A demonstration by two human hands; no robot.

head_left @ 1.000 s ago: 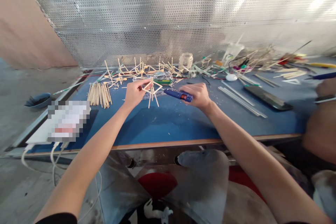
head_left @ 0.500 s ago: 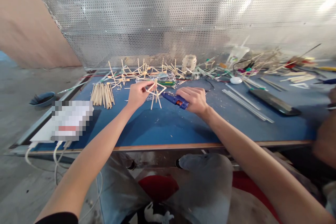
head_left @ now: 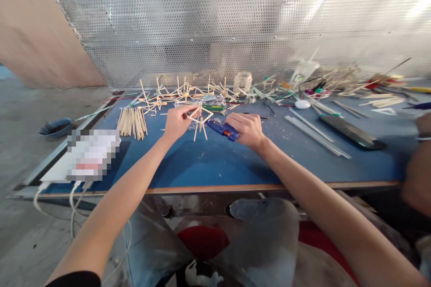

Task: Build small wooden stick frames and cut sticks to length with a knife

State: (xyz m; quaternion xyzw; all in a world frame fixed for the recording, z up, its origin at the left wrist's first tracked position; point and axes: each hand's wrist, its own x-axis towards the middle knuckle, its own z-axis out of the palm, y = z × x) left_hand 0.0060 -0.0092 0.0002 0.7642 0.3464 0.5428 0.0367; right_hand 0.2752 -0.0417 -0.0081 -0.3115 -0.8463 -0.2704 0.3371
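My left hand [head_left: 178,122] pinches the left side of a small frame of wooden sticks [head_left: 206,114], whose lower sticks point down toward the blue tabletop. My right hand [head_left: 246,127] is wrapped round a blue hot glue gun [head_left: 221,130]. The gun's tip points left and lies close to the stick joints; whether it touches them I cannot tell. Left of my left hand lies a bundle of loose wooden sticks [head_left: 132,123]. Behind both hands is a green and clear plastic packet [head_left: 215,106].
Joined stick pieces [head_left: 182,92] line the back by the perforated metal screen [head_left: 188,22]. A white box with cables [head_left: 57,170] sits at the left edge. Clear glue sticks [head_left: 313,135] and a dark phone-like slab [head_left: 350,132] lie right. Another person's arm [head_left: 419,175] is at far right.
My right hand and the glue gun have shifted slightly left, bringing the tip nearer the stick frame's joints. My left hand and the frame stay almost in place.
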